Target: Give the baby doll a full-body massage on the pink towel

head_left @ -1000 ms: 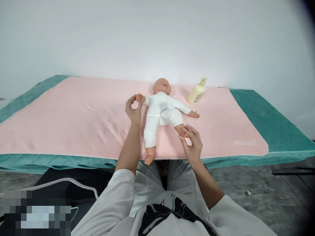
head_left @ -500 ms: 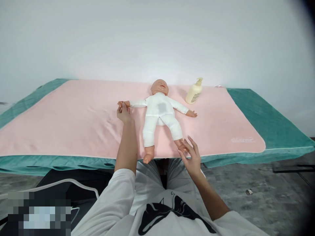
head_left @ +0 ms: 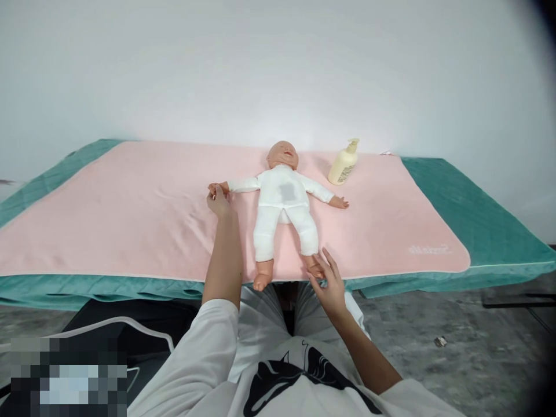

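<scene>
A baby doll (head_left: 284,188) in a white cloth suit lies on its back on a pink mat (head_left: 143,214), head toward the wall and arms spread. My left hand (head_left: 219,201) is closed on the doll's hand at the left, fingers pinched round it. By the doll's foot on the right is my right hand (head_left: 329,284), its fingers apart and the fingertips touching or just beside the foot. The other foot (head_left: 263,275) hangs at the mat's front edge. A cream pump bottle (head_left: 343,163) stands right of the doll's head.
The pink mat covers a green padded table (head_left: 469,202) against a pale wall. Below left is a black object (head_left: 143,313) with a pale curved tube. A small scrap (head_left: 440,341) lies on the grey floor at the right.
My right hand has moved left and toward me, and the doll's foot and leg beside it have shifted the same way. My left hand stays at the doll's hand.
</scene>
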`<state>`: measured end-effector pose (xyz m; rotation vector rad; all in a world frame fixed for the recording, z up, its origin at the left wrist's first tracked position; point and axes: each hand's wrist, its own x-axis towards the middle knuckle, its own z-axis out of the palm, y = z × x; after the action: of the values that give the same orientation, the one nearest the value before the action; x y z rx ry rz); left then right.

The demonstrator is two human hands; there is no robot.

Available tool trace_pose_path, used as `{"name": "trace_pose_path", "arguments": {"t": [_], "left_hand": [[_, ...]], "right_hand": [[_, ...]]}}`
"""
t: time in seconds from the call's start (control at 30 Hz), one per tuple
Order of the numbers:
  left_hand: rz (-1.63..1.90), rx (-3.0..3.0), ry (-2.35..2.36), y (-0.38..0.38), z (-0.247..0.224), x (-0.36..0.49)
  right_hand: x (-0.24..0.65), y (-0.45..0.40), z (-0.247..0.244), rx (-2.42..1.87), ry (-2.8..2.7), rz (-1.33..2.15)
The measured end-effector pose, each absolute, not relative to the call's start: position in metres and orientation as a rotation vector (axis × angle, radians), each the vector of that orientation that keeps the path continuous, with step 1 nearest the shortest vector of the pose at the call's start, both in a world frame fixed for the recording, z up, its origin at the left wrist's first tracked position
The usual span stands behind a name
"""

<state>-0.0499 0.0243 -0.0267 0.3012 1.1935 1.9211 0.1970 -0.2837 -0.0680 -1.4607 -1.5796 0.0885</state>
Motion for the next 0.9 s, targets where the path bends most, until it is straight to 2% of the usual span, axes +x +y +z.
{"name": "trace_pose_path", "arguments": {"t": [0.3, 0.5, 0.9], "left_hand": [[2.017, 0.512, 1.185, 0.012, -0.019, -0.041], [2.161, 0.968, 0.968, 0.009, -0.014, -0.027], [1.735, 1.659, 0.822, -0.013, -0.008, -0.002]], "right_hand": [[0.202, -0.28, -0.047, -1.396, -1.499, -0.025], [0.204, -0.263, -0.029, -1.309, -1.413, -0.047], [0.192, -0.203, 0.002, -1.207, -1.449, -0.159]]}}
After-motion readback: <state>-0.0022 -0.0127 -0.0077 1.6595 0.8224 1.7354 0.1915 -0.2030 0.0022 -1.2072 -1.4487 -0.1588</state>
